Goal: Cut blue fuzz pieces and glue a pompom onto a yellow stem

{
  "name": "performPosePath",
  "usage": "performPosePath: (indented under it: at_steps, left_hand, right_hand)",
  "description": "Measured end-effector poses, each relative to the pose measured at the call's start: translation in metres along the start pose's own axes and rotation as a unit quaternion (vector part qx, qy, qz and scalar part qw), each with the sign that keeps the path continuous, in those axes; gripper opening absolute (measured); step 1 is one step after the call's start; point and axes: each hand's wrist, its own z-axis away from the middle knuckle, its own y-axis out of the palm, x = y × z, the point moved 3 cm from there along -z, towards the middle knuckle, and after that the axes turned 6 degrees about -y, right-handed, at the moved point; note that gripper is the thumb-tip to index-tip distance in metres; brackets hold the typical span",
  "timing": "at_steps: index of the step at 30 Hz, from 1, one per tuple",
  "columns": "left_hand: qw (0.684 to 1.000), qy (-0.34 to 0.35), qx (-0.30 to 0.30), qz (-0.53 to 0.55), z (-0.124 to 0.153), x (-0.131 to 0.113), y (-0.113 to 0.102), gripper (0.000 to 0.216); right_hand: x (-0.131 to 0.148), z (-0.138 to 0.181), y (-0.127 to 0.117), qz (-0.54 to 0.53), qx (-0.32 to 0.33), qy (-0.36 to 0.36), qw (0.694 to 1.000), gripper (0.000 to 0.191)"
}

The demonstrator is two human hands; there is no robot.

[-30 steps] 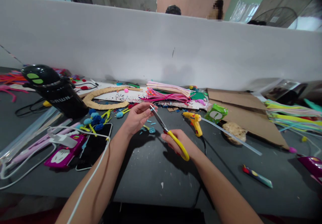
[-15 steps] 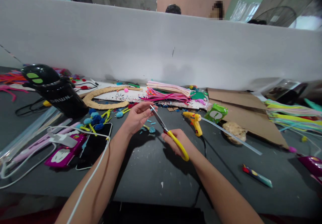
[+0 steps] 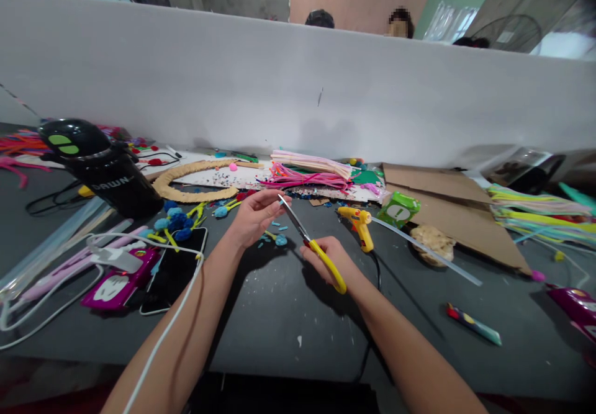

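My right hand [image 3: 326, 260] is closed around the yellow handles of a pair of scissors [image 3: 320, 256]. Their blades slant up and left, the tips reaching the fingertips of my left hand [image 3: 255, 216]. That hand is pinched, and a small light blue piece [image 3: 282, 202] shows at its fingertips; the fingers hide most of it. Below the blades, short light blue cuttings [image 3: 278, 224] are scattered on the dark table, beside a light blue fuzzy ball [image 3: 280, 240] on a stem.
Right of my hands lie a yellow glue gun [image 3: 359, 225] with a glue stick, a green packet [image 3: 399, 208] and cardboard [image 3: 459, 221]. At left are a black tumbler [image 3: 105, 172], a phone [image 3: 174, 274] and a white cable across my left forearm. Pink pipe cleaners [image 3: 310, 175] lie behind.
My right hand and the scissors have shifted very slightly, the handles a little left and up. My left hand keeps its place and its pinch.
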Motion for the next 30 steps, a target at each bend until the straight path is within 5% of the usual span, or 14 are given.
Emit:
performPosePath:
  at_steps: [13,17,21,30]
  left_hand:
    - [0.998,-0.026,-0.051,-0.011,-0.004,0.008,-0.002,0.032]
    - [0.985,-0.017,-0.097,-0.138,-0.009,0.009,-0.016,0.037]
    - [0.886,0.012,-0.075,-0.457,-0.011,0.008,-0.029,0.029]
    - [0.785,0.024,-0.003,-0.619,-0.005,0.016,-0.028,0.018]
  right_hand:
    - [-0.006,0.001,0.003,-0.023,0.001,0.060,0.998,0.047]
    - [-0.011,-0.002,-0.002,-0.014,-0.017,0.068,0.997,0.048]
    - [-0.013,-0.003,-0.012,0.003,-0.033,0.063,0.997,0.049]
    - [-0.010,-0.001,-0.022,0.022,-0.045,0.050,0.998,0.049]
